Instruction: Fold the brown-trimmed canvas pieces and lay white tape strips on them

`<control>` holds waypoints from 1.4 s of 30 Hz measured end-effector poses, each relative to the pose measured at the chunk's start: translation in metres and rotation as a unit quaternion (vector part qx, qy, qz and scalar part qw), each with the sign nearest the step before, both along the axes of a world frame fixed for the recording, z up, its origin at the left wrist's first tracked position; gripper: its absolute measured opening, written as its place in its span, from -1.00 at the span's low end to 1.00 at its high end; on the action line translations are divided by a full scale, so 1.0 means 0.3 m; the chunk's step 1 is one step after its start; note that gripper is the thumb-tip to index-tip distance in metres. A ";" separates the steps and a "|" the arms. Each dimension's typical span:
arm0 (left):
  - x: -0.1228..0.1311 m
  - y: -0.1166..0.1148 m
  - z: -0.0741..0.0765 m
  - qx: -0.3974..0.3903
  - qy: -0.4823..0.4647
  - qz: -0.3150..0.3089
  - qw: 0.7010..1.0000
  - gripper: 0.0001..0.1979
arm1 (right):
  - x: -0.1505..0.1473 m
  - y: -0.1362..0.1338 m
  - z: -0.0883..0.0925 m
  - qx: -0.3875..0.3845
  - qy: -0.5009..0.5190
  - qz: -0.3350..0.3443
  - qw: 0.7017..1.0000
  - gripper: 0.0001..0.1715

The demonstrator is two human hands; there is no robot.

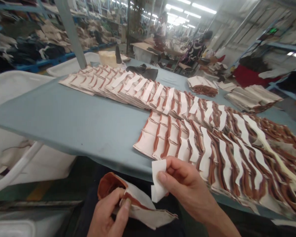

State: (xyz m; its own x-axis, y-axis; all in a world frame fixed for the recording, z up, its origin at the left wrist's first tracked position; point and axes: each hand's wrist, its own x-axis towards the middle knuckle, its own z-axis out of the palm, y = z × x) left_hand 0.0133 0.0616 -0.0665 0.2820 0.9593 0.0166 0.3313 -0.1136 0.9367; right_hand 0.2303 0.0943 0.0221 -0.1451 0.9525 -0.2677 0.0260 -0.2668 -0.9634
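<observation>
My left hand [113, 210] is closed on a sewn fabric piece [143, 205], off-white outside with a rust-brown lining, held over my lap below the table's front edge. Its brown end curls open to the left of my fingers. To the right, my right hand [185, 184] pinches a folded white paper strip [159, 179] between thumb and fingers, just above the fabric piece and apart from the table. Beside that hand on the table lies a row of stacked off-white and brown fabric pieces [150, 143], several with white strips laid across them.
A second, longer row of fabric pieces [98, 82] runs behind on the blue-grey table [64, 115]. Folded fabric stacks [202, 85] lie at the far right. White bins [17, 85] stand at the left. A metal post [71, 33] rises behind the table, and a person [197, 49] is farther back.
</observation>
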 end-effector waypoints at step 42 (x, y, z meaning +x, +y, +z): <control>0.116 -0.046 0.103 -0.104 -0.104 -0.027 0.989 -0.90 | -0.049 -0.238 -0.083 0.155 -0.202 0.081 0.964 -0.71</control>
State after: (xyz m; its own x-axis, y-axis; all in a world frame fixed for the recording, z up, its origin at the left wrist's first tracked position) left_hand 0.0480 0.0476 -0.0356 0.3436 0.9319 -0.1163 0.1269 0.0767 0.9890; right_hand 0.2155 0.0230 -0.0027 -0.2420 0.9694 -0.0405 0.4328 0.0705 -0.8987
